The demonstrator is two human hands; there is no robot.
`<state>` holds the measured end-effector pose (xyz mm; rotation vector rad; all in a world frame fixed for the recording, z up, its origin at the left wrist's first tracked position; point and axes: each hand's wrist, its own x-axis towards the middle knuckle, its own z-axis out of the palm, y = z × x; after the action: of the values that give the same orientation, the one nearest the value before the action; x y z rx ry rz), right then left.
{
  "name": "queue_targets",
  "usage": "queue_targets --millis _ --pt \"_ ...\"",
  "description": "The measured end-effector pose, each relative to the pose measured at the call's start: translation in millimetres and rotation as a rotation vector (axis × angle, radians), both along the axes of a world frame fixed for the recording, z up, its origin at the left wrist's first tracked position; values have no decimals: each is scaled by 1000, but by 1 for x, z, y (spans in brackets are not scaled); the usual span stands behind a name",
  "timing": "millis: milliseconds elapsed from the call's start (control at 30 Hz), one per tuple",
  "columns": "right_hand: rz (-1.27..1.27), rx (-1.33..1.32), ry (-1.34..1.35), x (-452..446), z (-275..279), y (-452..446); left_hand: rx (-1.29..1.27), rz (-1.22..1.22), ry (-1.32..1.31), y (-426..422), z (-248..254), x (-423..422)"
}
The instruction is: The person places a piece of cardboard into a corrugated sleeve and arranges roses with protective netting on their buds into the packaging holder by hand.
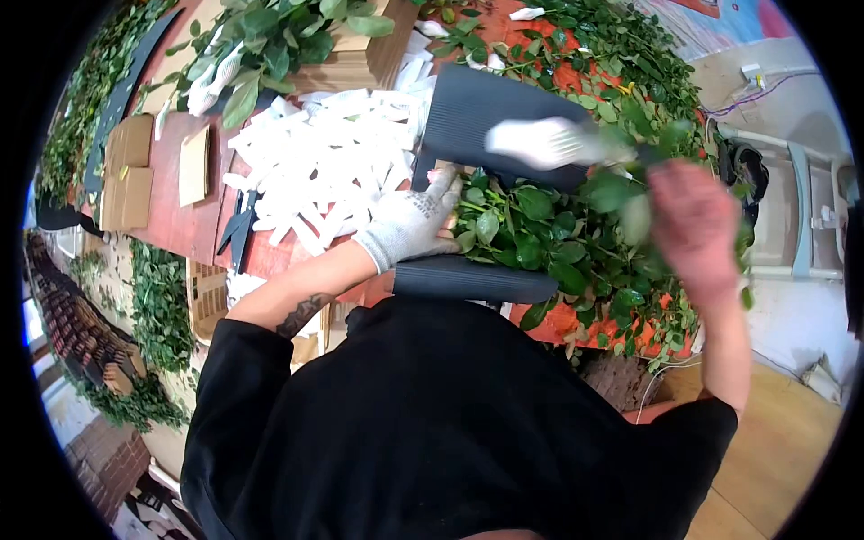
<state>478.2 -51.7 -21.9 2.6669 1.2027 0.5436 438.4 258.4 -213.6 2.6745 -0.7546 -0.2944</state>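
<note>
Gloved left hand at the leafy bundle, right hand on a netted flower

The left hand [409, 220], in a pale glove, lies against the left end of a leafy bundle [531, 229], with its thumb and fingers spread apart; how firmly it presses, I cannot tell. The bundle stretches from this hand toward the right hand [693, 220], which is blurred and raised above the leaves at the other end. Its fingers look clamped on a leafy stem [609, 191], also blurred. The stem's head, in a white net sleeve [540, 142], points back toward the left hand and is over a dark ridged sheet [463, 112].

That sheet is just beyond the bundle as seen from the left hand; a dark panel [477, 280] lies on the near side, between the bundle and the person's black shirt [450, 414]. Whether the two join is hidden.

A heap of white strips [310, 166] spreads beside and beyond the left hand on the red worktop [166, 193]. Farther beyond that hand is a cardboard stack [369, 61], with another leafy bunch [279, 40] on it. Well to the hand's left is a brown box [128, 171]. Beyond the right hand's outer side is a pale-framed chair [799, 202].
</note>
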Motion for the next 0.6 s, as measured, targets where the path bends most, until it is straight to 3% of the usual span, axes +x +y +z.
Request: queue_targets --millis 100,167,200,300,467,533,600 --pt "10 -288 69 -9 -89 43 19 2 96 2 -12 -1" --pt "15 -370 166 -5 -115 50 -45 36 -7 1 -7 -3" --pt "-106 -358 305 -11 -100 70 -53 32 -39 3 -10 -4" --pt "-46 9 329 -15 -106 101 14 65 155 1 2 -2" --pt "-45 -93 259 3 -175 109 95 52 251 0 6 1" --pt "24 10 142 8 -188 110 -13 69 169 1 1 -4" --pt "-40 -39 203 8 -189 109 -52 81 180 1 -5 -7"
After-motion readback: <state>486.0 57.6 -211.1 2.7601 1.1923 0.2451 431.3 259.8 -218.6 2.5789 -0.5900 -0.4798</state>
